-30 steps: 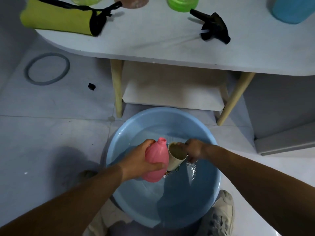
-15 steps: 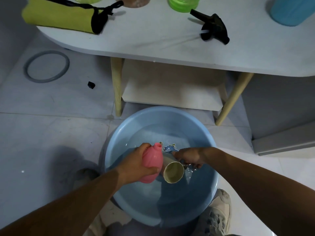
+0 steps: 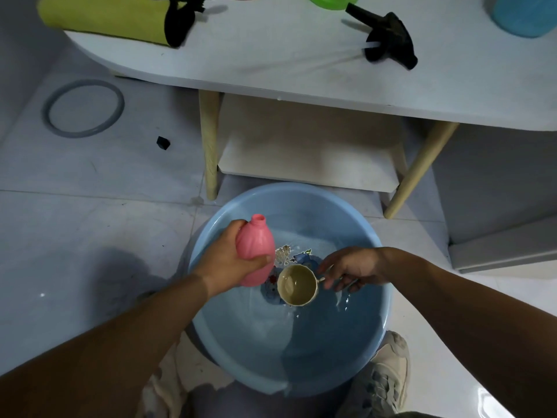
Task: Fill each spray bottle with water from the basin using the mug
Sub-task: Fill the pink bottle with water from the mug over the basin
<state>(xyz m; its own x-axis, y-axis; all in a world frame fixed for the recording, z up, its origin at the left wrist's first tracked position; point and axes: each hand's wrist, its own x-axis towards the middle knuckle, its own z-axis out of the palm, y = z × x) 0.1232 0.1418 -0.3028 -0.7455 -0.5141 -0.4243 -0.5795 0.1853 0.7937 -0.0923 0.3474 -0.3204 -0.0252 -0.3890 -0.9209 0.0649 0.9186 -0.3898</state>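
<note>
A light blue basin [image 3: 376, 342] with water stands on the floor in front of me. My left hand [image 3: 224, 262] grips a pink spray bottle [image 3: 256, 248] without its cap, tilted with the open neck pointing up and away, over the basin's left side. A cream mug [image 3: 297, 285] sits upright in the water at the basin's middle. My right hand [image 3: 351, 268] is just right of the mug, fingers at its handle; the hold on the handle is not plain.
A white table [image 3: 301, 55] stands beyond the basin with a shelf [image 3: 310, 158] beneath. On it lie a black spray head [image 3: 388, 34], a yellow-green pouch [image 3: 105, 18], a green bottle [image 3: 331, 1] and a blue container [image 3: 527, 13]. A grey ring [image 3: 83, 108] lies on the floor.
The mug has gone from tilted at the bottle's neck down into the water, now upright. The pink bottle has moved left and up, away from the mug.
</note>
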